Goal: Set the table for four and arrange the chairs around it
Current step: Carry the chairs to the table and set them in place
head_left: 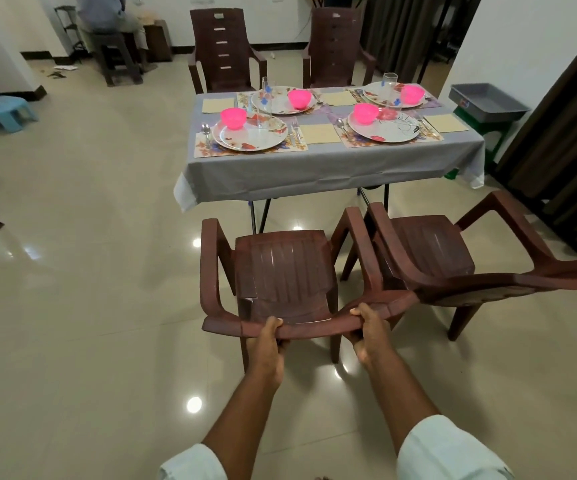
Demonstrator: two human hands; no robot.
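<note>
The top rail of a brown chair [282,271] is held by both hands, the left grip [266,344] and the right grip [370,336] each curled around it. This chair is stood near the counter's [315,171] near edge, touching a second chair [432,251]. Four places are laid and two chairs [224,50] are set at the far edge; only the near pair seems left to be pushed in. The second chair's back is cut off at the right.

- My single head view looks forward and down from standing height.
- Nearest is a brown plastic armchair [282,271]; the grey-clothed tabletop [332,161] lies beyond.
</note>
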